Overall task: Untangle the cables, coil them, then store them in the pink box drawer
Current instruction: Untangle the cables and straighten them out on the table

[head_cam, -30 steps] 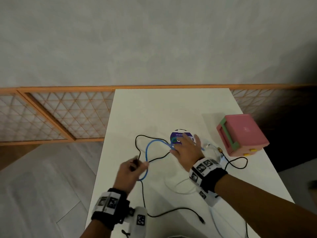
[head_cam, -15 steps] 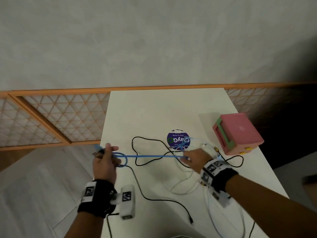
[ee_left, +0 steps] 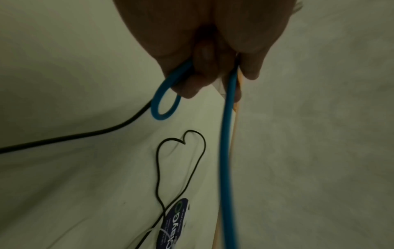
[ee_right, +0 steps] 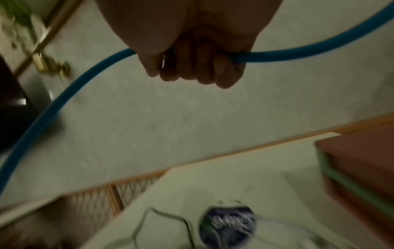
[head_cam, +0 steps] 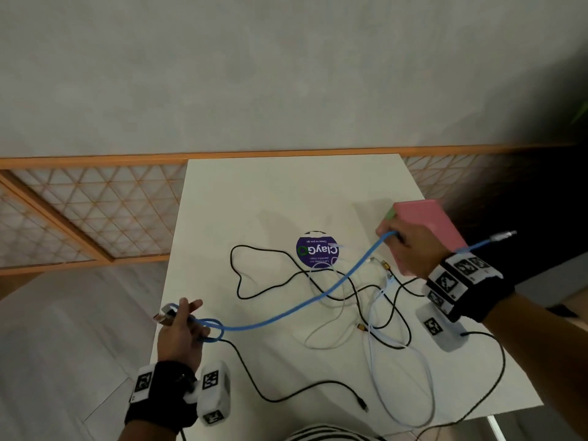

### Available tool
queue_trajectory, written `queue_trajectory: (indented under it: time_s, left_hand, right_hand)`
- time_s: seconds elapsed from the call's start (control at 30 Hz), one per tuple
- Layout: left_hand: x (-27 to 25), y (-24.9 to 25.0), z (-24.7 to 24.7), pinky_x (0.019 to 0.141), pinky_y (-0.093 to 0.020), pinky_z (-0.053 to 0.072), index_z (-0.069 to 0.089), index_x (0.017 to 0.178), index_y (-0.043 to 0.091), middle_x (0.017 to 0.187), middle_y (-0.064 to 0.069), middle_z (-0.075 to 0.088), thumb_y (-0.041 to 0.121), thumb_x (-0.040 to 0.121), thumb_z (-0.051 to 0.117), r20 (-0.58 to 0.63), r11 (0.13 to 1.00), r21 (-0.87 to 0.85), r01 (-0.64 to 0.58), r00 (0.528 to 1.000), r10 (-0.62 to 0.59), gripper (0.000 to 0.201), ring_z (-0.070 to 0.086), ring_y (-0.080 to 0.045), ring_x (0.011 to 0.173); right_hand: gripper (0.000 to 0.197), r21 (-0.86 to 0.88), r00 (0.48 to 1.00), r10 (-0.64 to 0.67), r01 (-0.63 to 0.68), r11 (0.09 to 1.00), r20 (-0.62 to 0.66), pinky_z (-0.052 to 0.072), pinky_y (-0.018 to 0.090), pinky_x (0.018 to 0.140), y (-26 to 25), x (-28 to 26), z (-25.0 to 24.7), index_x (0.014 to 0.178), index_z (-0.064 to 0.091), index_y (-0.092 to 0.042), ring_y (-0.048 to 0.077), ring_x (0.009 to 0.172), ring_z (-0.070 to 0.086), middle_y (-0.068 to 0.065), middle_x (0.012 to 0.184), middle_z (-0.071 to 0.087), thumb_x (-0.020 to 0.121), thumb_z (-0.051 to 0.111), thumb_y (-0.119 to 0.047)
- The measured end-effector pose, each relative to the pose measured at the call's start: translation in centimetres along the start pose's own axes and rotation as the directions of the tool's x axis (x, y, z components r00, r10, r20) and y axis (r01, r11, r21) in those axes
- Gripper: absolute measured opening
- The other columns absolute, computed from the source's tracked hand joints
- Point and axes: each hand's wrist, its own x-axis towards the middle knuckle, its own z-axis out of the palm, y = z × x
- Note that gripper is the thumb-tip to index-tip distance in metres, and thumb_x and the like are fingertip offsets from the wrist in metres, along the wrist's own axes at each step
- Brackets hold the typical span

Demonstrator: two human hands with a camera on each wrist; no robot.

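1. I judge the step in hand to be untangling: the blue cable is lifted clear of the heap and hangs in a slack arc between the two hands, above the white table.

2. The left hand, at the table's left edge, is curled round one end of the blue cable. A small loop of it hangs below the fingers, and its plug sticks out above the hand.

3. The right hand, raised in front of the pink box, is closed round the cable near its other end. The free tail and its plug trail past the wrist to the right.

4. The black cable and the white cable lie loose and crossed on the table, between the hands and just before the round purple sticker. Neither is coiled.

5. The pink box stands near the table's right edge. I cannot tell from these views whether its drawer is open.

6. Next move, in my judgement: confirm the blue cable crosses no other, then wind it into even turns onto the loop in the left hand, feeding length from the right. Both plugs must stay free of the heap below.

7. Progress: early. Nothing is stored.
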Motion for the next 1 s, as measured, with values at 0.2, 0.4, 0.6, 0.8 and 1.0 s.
queue_trajectory:
  time_s: [0.2,0.4,0.6,0.8,1.0]
  left_hand:
    - [0.1,-1.6,-2.8,0.036,-0.015,0.032,0.058,0.081,0.008,0.032,0.009,0.025,0.022,0.099,0.045,-0.025,0.994,0.062,0.091,0.996,-0.089,0.026,0.026,-0.006,0.030]
    - [-1.0,-1.0,-2.6,0.037,-0.015,0.029,0.060,0.060,0.018,0.033,0.006,0.022,0.030,0.099,0.042,-0.021,0.982,-0.104,0.156,0.987,-0.159,0.045,0.024,-0.007,0.031]
    - [-2.2,0.5,-0.3,0.039,-0.015,0.031,0.050,0.069,0.018,0.036,0.006,0.022,0.030,0.099,0.039,-0.007,0.984,-0.141,0.112,0.993,-0.114,0.034,0.024,-0.007,0.033]
    - [-2.9,0.6,1.1,0.040,-0.016,0.030,0.049,0.069,0.018,0.036,0.006,0.024,0.032,0.098,0.042,-0.036,0.991,-0.120,0.056,0.998,-0.061,0.033,0.025,-0.007,0.034]
    - [-4.1,1.2,0.4,0.046,-0.018,0.030,0.043,0.049,0.023,0.043,0.006,0.022,0.049,0.091,0.051,-0.142,0.957,-0.290,0.005,0.989,-0.048,0.050,0.021,-0.010,0.040]
  right_hand:
    - [0.034,-0.300,0.891,0.245,-0.131,0.945,0.382,0.031,0.028,0.066,8.5,-6.3,4.3,0.063,0.033,-0.029,0.003,0.055,0.039,-0.011,0.060,0.038,0.094,0.046,-0.027]
    - [0.018,-0.502,0.822,0.398,-0.163,0.849,0.407,0.038,0.031,0.083,14.4,-10.2,7.9,0.091,0.049,-0.019,0.026,0.103,0.052,-0.003,0.079,0.039,0.096,0.040,-0.033]
    - [0.020,-0.528,0.896,0.336,-0.143,0.837,0.290,0.038,0.033,0.081,15.8,-11.5,9.1,0.103,0.053,-0.014,0.026,0.103,0.047,0.004,0.102,0.047,0.083,0.055,-0.016]
    - [0.055,-0.412,0.837,0.422,-0.268,0.871,0.349,0.037,0.033,0.103,15.9,-11.2,9.4,0.128,0.042,-0.011,0.026,0.123,0.035,0.010,0.131,0.039,0.077,0.044,0.010]
    - [0.058,-0.296,0.908,0.408,-0.366,0.882,0.093,0.033,0.044,0.100,15.0,-10.6,8.0,0.128,0.045,-0.007,0.035,0.122,0.037,0.016,0.132,0.042,0.072,0.046,0.010]
